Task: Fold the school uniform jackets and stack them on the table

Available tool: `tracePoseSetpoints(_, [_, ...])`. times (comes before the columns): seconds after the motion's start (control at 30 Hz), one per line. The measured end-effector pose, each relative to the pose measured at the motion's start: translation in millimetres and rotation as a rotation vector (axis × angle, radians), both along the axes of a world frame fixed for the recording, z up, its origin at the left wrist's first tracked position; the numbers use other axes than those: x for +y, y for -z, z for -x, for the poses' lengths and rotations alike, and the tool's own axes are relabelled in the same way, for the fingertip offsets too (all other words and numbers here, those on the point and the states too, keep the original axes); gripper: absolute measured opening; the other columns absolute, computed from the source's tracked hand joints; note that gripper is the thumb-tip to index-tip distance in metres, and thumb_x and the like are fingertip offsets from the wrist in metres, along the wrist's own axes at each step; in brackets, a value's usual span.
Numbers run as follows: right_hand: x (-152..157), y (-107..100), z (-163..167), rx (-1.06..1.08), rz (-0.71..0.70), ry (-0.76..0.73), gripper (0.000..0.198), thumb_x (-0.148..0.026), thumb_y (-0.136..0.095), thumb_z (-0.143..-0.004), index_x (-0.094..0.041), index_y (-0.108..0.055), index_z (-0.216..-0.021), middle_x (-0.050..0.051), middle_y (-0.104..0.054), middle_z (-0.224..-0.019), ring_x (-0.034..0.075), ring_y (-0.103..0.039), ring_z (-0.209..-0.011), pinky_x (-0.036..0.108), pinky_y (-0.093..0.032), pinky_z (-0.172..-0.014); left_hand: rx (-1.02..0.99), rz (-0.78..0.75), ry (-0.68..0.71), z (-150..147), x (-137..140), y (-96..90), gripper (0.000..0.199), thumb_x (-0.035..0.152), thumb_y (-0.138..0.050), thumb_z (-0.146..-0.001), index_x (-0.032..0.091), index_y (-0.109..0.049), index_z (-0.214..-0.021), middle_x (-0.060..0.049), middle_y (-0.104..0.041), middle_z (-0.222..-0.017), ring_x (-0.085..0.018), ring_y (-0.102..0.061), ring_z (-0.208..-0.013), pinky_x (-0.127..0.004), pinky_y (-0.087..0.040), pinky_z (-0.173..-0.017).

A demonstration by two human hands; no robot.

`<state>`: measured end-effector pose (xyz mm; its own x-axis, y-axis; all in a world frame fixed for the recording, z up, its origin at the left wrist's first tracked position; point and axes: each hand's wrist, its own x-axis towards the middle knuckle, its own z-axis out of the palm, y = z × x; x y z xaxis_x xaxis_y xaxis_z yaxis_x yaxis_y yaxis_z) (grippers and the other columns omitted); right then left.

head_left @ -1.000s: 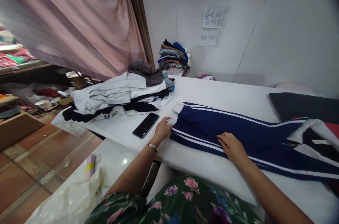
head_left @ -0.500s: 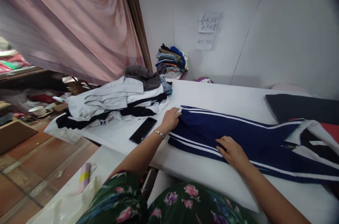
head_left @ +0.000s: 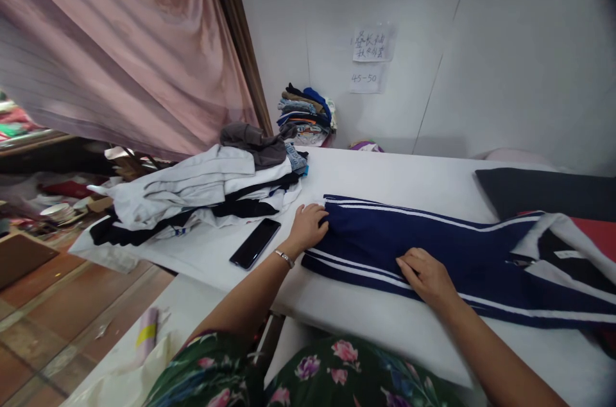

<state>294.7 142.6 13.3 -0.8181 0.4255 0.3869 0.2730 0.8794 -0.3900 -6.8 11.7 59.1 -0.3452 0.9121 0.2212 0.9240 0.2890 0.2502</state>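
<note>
A navy garment (head_left: 370, 233) with paired white stripes along both sides lies stretched out flat on the white table. Its right end gapes, showing a pale lining and a black inside with a small white label. My left hand (head_left: 309, 227) is at the garment's left end, fingers curled over the edge and closed on the cloth. Farther right, my right hand (head_left: 426, 273) rests on the lower striped side, its thumb and fingers pinched together against the fabric. Just left of my left wrist lies a black phone (head_left: 255, 243).
A loose heap of clothes (head_left: 192, 182) covers the left of the white table (head_left: 385, 173). Folded clothes (head_left: 305, 112) are stacked by the wall. A dark flat item (head_left: 543, 192) lies at right, beside red cloth (head_left: 594, 235). A pink curtain (head_left: 192, 41) hangs at left.
My left hand's fingers have curled inward at the garment's left end. My right hand's fingers have drawn closer together on the cloth. The view has shifted slightly.
</note>
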Motion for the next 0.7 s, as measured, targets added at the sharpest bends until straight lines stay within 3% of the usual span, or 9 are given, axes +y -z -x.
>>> tracePoseSetpoints(0.13, [-0.6,2.6,3.0,-0.073,-0.011,-0.033,0.036,-0.034,-0.037,-0.098,-0.021,-0.062,-0.075,0.004,-0.06,-0.076,0.017,-0.055,-0.073,0.031,-0.041,-0.066,0.009,0.052,0.054,-6.8,0.7,14.2,0.028,0.034,-0.052,-0.089,0.022,-0.068,-0.108,-0.008,-0.06,-0.131,-0.027,-0.042,-0.131,-0.054,-0.022,-0.112])
tracePoseSetpoints(0.27, [-0.7,2.2,3.9,-0.111,0.03,-0.027,0.035,-0.035,-0.037,-0.098,-0.022,-0.063,-0.078,0.004,-0.061,-0.078,0.017,-0.056,-0.075,0.03,-0.041,-0.066,-0.088,-0.03,0.003,-3.0,-2.5,20.7,0.029,0.037,-0.051,-0.09,0.021,-0.069,-0.108,-0.008,-0.06,-0.131,-0.025,-0.044,-0.13,-0.047,-0.027,-0.112])
tracePoseSetpoints(0.33, [-0.5,1.3,3.2,-0.113,0.049,-0.03,0.036,-0.036,-0.036,-0.098,-0.022,-0.064,-0.08,0.004,-0.061,-0.08,0.017,-0.056,-0.076,0.03,-0.042,-0.067,-0.143,-0.119,-0.089,4.7,-7.7,20.5,0.032,0.037,-0.05,-0.09,0.02,-0.067,-0.111,-0.009,-0.058,-0.133,-0.024,-0.045,-0.13,-0.041,-0.029,-0.112])
tracePoseSetpoints(0.4, [-0.2,0.6,2.6,-0.117,0.059,-0.033,0.037,-0.036,-0.036,-0.098,-0.022,-0.065,-0.081,0.004,-0.062,-0.08,0.017,-0.057,-0.077,0.03,-0.043,-0.067,-0.257,-0.182,-0.269,15.1,-14.3,20.4,0.038,0.037,-0.05,-0.089,0.018,-0.063,-0.119,-0.011,-0.052,-0.139,-0.024,-0.041,-0.133,-0.038,-0.028,-0.112])
tracePoseSetpoints(0.5, [0.4,0.5,2.2,-0.117,0.066,-0.031,0.037,-0.037,-0.036,-0.098,-0.022,-0.066,-0.083,0.004,-0.063,-0.081,0.017,-0.057,-0.078,0.03,-0.044,-0.068,-0.504,-0.134,-0.501,30.0,-21.2,21.8,0.051,0.045,-0.049,-0.088,0.013,-0.055,-0.128,-0.017,-0.051,-0.14,-0.028,-0.042,-0.133,-0.039,-0.031,-0.109])
tracePoseSetpoints(0.7, [0.8,1.5,2.7,-0.097,0.07,-0.017,0.036,-0.038,-0.038,-0.097,-0.023,-0.067,-0.083,0.005,-0.064,-0.081,0.017,-0.058,-0.078,0.03,-0.045,-0.068,-0.809,-0.076,-0.52,42.4,-13.2,21.5,0.059,0.062,-0.051,-0.082,0.013,-0.063,-0.113,-0.017,-0.066,-0.12,-0.03,-0.058,-0.117,-0.036,-0.043,-0.097])
